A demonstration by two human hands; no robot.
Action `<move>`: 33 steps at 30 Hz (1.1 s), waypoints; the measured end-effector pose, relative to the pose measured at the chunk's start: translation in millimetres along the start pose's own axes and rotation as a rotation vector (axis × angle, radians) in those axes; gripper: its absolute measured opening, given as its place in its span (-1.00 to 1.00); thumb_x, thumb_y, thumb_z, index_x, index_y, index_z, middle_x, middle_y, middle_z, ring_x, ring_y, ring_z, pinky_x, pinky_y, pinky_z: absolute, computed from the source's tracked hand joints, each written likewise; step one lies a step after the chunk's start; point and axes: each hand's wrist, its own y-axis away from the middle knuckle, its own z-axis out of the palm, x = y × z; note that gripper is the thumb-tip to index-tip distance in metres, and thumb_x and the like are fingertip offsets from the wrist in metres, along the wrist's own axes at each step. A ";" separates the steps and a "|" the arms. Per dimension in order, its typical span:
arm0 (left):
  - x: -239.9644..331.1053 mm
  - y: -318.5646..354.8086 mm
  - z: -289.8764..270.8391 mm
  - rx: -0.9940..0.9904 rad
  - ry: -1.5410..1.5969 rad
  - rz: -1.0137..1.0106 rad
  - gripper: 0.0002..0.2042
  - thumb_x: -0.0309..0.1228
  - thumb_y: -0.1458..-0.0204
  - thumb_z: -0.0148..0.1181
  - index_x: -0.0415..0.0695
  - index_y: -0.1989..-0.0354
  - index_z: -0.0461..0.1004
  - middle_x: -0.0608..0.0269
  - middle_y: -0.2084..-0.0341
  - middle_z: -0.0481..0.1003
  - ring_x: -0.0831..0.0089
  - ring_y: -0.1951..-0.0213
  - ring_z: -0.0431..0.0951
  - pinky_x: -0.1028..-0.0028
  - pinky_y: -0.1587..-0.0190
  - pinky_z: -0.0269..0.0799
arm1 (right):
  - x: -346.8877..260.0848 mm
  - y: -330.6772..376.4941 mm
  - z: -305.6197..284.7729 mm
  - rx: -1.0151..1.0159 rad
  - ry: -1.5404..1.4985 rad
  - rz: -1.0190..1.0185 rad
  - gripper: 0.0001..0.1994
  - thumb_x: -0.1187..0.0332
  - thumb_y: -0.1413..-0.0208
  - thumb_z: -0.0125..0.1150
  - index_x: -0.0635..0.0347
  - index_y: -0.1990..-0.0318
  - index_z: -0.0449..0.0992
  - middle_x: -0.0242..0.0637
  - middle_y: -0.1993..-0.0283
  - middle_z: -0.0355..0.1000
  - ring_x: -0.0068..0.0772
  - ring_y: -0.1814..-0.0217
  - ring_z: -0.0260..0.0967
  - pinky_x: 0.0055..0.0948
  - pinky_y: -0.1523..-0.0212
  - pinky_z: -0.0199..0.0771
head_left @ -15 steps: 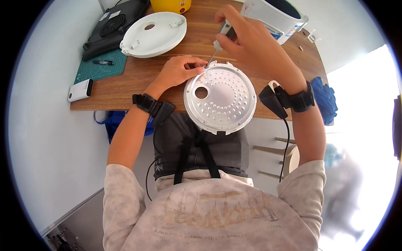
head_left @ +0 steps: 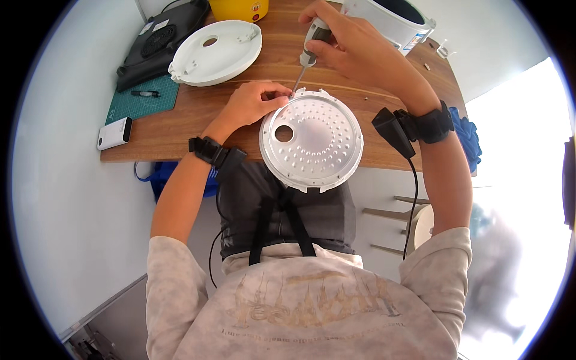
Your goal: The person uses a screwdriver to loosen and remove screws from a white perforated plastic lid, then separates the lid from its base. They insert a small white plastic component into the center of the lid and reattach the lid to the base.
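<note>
A round silvery metal plate (head_left: 313,141), dimpled and with one round hole, projects over the table's near edge above my lap. My left hand (head_left: 253,104) is closed at its far left rim, thumb and fingertips pinching there. Whether a small screw is between those fingertips is too small to tell. In my right hand (head_left: 353,49) is a screwdriver (head_left: 309,58) with a grey and white handle. Its shaft slants down, and the tip meets the plate's rim beside my left fingertips.
Back left, a white round lid (head_left: 231,57) lies near a black appliance (head_left: 159,39) and a green cutting mat (head_left: 150,105) holding a pen (head_left: 145,93). A white power bank (head_left: 114,134) sits at the left edge. A yellow container (head_left: 237,9) and white appliance body (head_left: 393,21) stand behind.
The screwdriver stands more upright, and its handle has shifted slightly left with my right hand. My left hand keeps its place at the plate's rim. The view has shifted a little.
</note>
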 end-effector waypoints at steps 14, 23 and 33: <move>-2.7 0.6 0.4 -0.003 0.029 -0.001 -0.75 -0.27 -0.18 0.31 -0.08 0.03 0.67 0.39 0.40 0.61 0.62 0.49 0.41 0.54 0.36 0.43 | -17.5 -14.4 -4.7 -0.076 -0.001 0.180 -0.71 0.35 -0.20 0.21 0.33 0.00 0.42 0.06 0.15 0.51 0.06 0.07 0.47 -0.09 0.06 0.44; -0.7 0.4 0.5 0.009 0.050 0.003 -0.74 -0.27 -0.18 0.31 -0.04 0.01 0.67 0.38 0.36 0.64 0.60 0.48 0.44 0.53 0.34 0.45 | -11.8 -23.8 -9.3 -0.057 0.190 0.058 -0.66 0.15 -0.19 0.34 0.31 0.26 0.50 0.04 0.38 0.53 0.11 0.31 0.51 -0.11 0.29 0.46; -3.6 0.5 -2.5 -0.021 0.004 -0.011 -0.71 -0.18 -0.16 0.31 0.02 -0.01 0.67 0.36 0.32 0.64 0.51 0.38 0.54 0.47 0.24 0.50 | -20.5 -24.1 6.6 -0.005 0.456 -0.068 -0.71 0.23 -0.29 0.15 0.36 0.26 0.43 0.05 0.21 0.49 0.10 0.16 0.48 -0.04 0.19 0.45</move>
